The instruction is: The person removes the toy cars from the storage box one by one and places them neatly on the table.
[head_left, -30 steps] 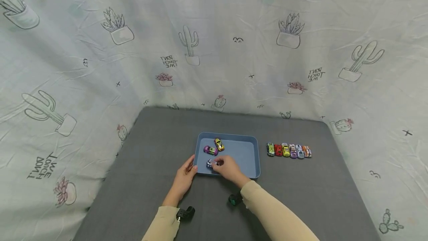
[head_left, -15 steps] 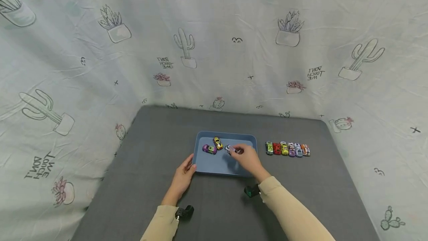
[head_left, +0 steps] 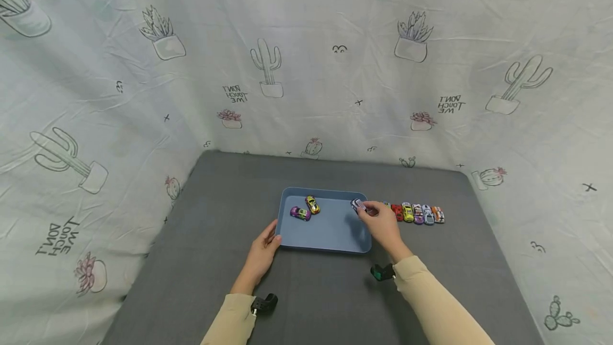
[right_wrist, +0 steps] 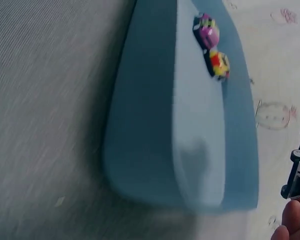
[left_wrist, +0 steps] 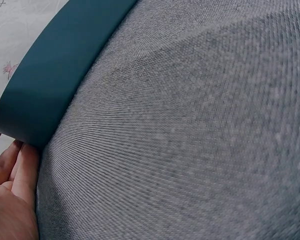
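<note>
In the head view my right hand [head_left: 380, 223] pinches a white-and-dark toy car [head_left: 357, 205] over the right end of the blue tray [head_left: 323, 235]. The right wrist view shows that toy car [right_wrist: 299, 165] raised above the tray, its wheels visible, with fingertips [right_wrist: 292, 217] against it. At the tray's near left corner, my left hand [head_left: 262, 252] grips the wall; the left wrist view shows fingers [left_wrist: 26, 172] low against the tray [left_wrist: 45, 75]. Inside the tray lie a purple-and-green toy car [head_left: 300, 213] and a yellow toy car [head_left: 312, 204].
Right of the tray, several toy cars stand side by side in a row, among them a red one [head_left: 397, 212], a yellow one [head_left: 407, 212] and an orange one [head_left: 438, 214]. My right hand partly covers the row's left end. A cactus-print cloth [head_left: 335, 79] hangs behind the grey table [head_left: 239, 185].
My right hand has lifted the white-and-dark toy car from the tray's near left part and carried it right to the tray's right end. My left hand stays at the corner.
</note>
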The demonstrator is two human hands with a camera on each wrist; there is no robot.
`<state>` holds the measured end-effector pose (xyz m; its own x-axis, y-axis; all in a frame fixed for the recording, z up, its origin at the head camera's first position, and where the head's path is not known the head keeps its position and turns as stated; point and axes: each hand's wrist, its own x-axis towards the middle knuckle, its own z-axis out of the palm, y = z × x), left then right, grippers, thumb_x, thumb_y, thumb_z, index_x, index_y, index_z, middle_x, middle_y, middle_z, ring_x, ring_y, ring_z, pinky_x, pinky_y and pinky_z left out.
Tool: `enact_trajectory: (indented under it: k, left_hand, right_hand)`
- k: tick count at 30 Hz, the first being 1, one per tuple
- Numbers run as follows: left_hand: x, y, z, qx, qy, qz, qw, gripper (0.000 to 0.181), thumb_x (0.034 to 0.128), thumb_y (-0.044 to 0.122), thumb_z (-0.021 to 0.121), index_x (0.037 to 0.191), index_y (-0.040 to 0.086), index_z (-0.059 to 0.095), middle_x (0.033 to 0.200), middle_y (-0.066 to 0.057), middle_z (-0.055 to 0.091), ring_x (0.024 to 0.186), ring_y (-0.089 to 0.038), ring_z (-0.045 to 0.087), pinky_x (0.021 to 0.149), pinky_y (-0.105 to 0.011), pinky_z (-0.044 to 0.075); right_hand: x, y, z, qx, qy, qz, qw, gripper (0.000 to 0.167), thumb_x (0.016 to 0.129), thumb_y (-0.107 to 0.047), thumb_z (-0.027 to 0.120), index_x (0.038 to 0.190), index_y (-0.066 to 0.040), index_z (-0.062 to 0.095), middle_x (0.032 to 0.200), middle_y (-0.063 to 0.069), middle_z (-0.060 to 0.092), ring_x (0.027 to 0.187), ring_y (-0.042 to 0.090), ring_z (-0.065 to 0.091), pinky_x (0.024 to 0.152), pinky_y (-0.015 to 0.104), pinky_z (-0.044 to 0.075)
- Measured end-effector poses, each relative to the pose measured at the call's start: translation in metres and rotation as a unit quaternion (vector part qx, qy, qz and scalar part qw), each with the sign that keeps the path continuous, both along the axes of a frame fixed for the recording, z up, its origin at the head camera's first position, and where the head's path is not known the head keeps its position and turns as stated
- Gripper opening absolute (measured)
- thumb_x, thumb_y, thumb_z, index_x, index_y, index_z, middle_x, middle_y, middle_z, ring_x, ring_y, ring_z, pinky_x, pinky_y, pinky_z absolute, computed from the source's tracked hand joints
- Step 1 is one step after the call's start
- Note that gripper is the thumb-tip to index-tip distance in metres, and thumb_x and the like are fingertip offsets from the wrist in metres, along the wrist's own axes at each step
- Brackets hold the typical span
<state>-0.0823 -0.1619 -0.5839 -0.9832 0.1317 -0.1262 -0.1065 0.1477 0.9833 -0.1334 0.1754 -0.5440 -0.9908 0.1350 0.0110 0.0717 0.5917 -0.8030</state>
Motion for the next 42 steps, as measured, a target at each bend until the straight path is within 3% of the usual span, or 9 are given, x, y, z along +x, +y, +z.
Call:
enact_trajectory:
  k: [6, 13, 19, 25, 33, 42]
  left_hand:
    - [-0.001, 0.001, -0.003, 0.002, -0.002, 0.003, 1.0000, 0.053, 0.1015, 0.013, 0.052, 0.151, 0.009, 0.034, 0.150, -0.020, 0.036, 0.136, -0.037, 0.035, 0.107, -0.050, 0.034]
    - [-0.010, 0.000, -0.032, 0.019, -0.007, 0.011, 0.9997, 0.053, 0.1010, 0.019, 0.054, 0.151, 0.017, 0.035, 0.151, -0.014, 0.037, 0.137, -0.033, 0.034, 0.108, -0.050, 0.033]
    - [-0.012, -0.001, -0.039, 0.013, 0.009, 0.019, 0.9997, 0.053, 0.1000, 0.022, 0.056, 0.150, 0.020, 0.038, 0.149, -0.010, 0.041, 0.136, -0.028, 0.038, 0.108, -0.046, 0.035]
    - [-0.010, -0.001, -0.037, 0.016, 0.009, 0.016, 0.9997, 0.054, 0.1007, 0.023, 0.054, 0.151, 0.020, 0.036, 0.150, -0.011, 0.039, 0.136, -0.028, 0.038, 0.107, -0.047, 0.035]
    - [-0.004, 0.001, 0.000, 0.019, 0.001, 0.004, 0.9998, 0.053, 0.1016, 0.011, 0.051, 0.151, 0.006, 0.033, 0.150, -0.021, 0.036, 0.136, -0.035, 0.036, 0.108, -0.050, 0.034]
    - [-0.004, 0.002, -0.001, 0.016, -0.004, 0.002, 0.9999, 0.054, 0.1014, 0.013, 0.052, 0.151, 0.007, 0.033, 0.150, -0.021, 0.035, 0.137, -0.035, 0.034, 0.108, -0.049, 0.033]
  right_hand:
    - [0.008, 0.028, -0.010, 0.003, 0.008, -0.042, 0.9991, 0.035, 0.090, -0.036, 0.068, 0.110, -0.008, 0.071, 0.092, 0.007, 0.066, 0.080, 0.019, 0.057, 0.061, 0.029, 0.048]
    - [0.020, 0.060, -0.025, 0.003, -0.005, -0.092, 0.9958, 0.034, 0.090, -0.031, 0.068, 0.110, -0.003, 0.070, 0.092, 0.011, 0.067, 0.080, 0.018, 0.058, 0.063, 0.024, 0.047]
    - [0.028, 0.075, -0.034, 0.012, -0.021, -0.104, 0.9943, 0.033, 0.090, -0.029, 0.068, 0.109, -0.002, 0.070, 0.091, 0.011, 0.067, 0.078, 0.018, 0.058, 0.060, 0.025, 0.048]
    - [0.029, 0.078, -0.041, 0.026, -0.022, -0.101, 0.9943, 0.032, 0.090, -0.028, 0.069, 0.105, 0.000, 0.071, 0.086, 0.009, 0.067, 0.074, 0.016, 0.059, 0.059, 0.024, 0.047]
    - [0.029, 0.076, -0.046, 0.071, -0.040, -0.094, 0.9922, 0.031, 0.088, -0.026, 0.069, 0.103, 0.000, 0.069, 0.086, 0.009, 0.066, 0.076, 0.021, 0.057, 0.065, 0.032, 0.044]
    - [0.028, 0.066, -0.044, 0.106, -0.058, -0.117, 0.9857, 0.039, 0.085, -0.035, 0.071, 0.101, -0.001, 0.064, 0.084, 0.010, 0.065, 0.074, 0.025, 0.059, 0.065, 0.038, 0.044]
